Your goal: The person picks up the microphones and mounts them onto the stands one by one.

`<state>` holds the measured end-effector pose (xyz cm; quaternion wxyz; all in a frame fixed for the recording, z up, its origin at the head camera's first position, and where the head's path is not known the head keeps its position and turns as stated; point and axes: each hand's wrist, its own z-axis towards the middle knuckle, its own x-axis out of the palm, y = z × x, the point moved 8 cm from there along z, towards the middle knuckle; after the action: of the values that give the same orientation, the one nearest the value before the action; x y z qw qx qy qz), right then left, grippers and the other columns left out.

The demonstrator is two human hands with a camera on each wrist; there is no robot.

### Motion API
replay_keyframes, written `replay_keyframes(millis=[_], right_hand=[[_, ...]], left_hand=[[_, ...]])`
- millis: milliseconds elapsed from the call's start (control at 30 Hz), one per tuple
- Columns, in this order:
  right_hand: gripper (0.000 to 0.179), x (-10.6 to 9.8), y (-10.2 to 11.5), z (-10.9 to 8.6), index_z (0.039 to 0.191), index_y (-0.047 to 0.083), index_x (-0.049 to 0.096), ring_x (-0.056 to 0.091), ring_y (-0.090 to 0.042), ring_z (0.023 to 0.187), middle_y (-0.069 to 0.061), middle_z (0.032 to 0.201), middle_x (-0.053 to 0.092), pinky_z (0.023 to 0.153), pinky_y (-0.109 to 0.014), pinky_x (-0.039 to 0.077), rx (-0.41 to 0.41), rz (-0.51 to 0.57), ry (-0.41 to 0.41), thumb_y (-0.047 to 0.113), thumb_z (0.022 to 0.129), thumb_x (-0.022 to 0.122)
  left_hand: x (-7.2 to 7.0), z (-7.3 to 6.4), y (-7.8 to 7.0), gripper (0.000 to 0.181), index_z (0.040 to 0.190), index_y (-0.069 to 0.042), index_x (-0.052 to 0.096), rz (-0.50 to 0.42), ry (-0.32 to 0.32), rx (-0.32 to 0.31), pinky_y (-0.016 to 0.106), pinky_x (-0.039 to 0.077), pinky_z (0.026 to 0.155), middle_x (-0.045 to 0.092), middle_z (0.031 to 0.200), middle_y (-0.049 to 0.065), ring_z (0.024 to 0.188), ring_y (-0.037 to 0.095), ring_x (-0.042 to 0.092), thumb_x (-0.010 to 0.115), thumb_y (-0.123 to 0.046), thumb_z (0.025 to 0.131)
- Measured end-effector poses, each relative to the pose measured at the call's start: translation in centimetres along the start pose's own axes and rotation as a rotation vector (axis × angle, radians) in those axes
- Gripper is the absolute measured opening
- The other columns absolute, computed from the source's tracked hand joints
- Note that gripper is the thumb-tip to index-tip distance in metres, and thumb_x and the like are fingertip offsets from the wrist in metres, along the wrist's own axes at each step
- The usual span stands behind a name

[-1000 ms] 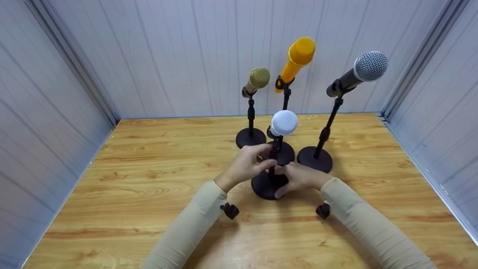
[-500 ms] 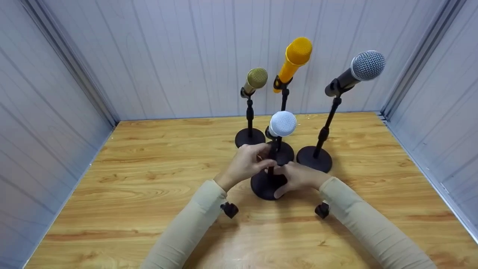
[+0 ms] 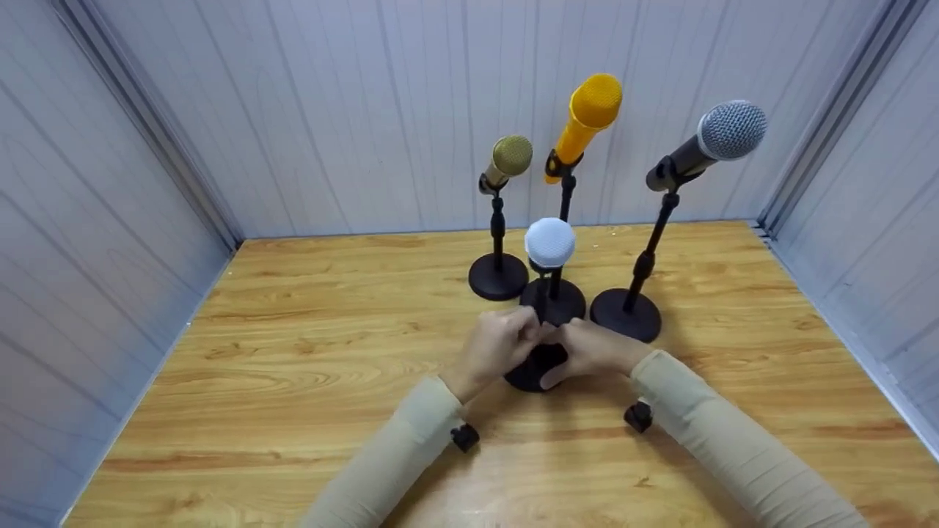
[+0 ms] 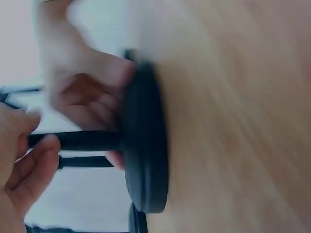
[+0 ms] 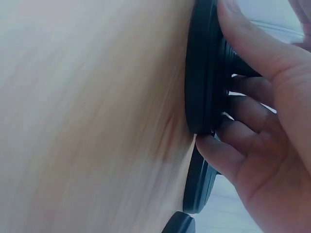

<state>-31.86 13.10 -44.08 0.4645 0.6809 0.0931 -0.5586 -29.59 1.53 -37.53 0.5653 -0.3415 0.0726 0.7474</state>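
Note:
A white-headed microphone tops a black desk stand with a round base. My left hand pinches the stand's pole between thumb and fingers, below the microphone. Down at the base, my right hand holds the disc by its edge, thumb on the near side and fingers curled behind the pole. The base appears to rest flat on the wooden table. In the head view, the hands cover much of the pole and part of the base.
Close behind stand a gold microphone, a yellow microphone and a dark microphone with a silver mesh head, each on a black stand. Their round bases are near my hands. Pale panel walls enclose the wooden table.
My left hand has turned and lowered slightly, its fingers drawn closer around the pole. The white microphone has swung a little left, now facing more toward the head camera. My right hand stays put.

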Motion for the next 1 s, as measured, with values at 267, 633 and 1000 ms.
replay_keyframes(millis=[267,633,1000], right_hand=[[0.053,-0.4,-0.6,0.1,0.116,0.006,0.073,0.063,-0.016,0.108,-0.003,0.115,0.071,0.098,-0.039,0.049,0.021,0.026,0.024,0.04,0.079,0.087],[0.049,0.0,-0.5,0.4,0.117,0.013,0.073,0.063,-0.018,0.114,0.0,0.127,0.068,0.097,-0.039,0.05,-0.047,-0.016,0.049,0.042,0.08,0.085],[0.045,0.5,-0.1,0.8,0.122,0.009,0.066,0.061,-0.018,0.108,-0.001,0.115,0.067,0.097,-0.036,0.048,-0.166,0.058,0.153,0.034,0.087,0.082]], left_hand=[[-1.3,1.5,2.0,0.035,0.119,-0.001,0.057,-0.399,0.124,-0.208,0.036,0.059,0.08,0.064,0.106,0.01,0.095,0.019,0.066,0.077,-0.01,0.092],[-0.2,1.4,2.4,0.033,0.128,0.002,0.063,-0.586,0.137,-0.292,0.037,0.055,0.092,0.072,0.113,0.012,0.106,0.025,0.068,0.07,-0.007,0.097],[-1.0,1.2,2.3,0.028,0.104,-0.006,0.067,-0.372,0.029,-0.3,0.025,0.057,0.075,0.06,0.095,0.004,0.087,0.015,0.065,0.081,-0.025,0.089]])
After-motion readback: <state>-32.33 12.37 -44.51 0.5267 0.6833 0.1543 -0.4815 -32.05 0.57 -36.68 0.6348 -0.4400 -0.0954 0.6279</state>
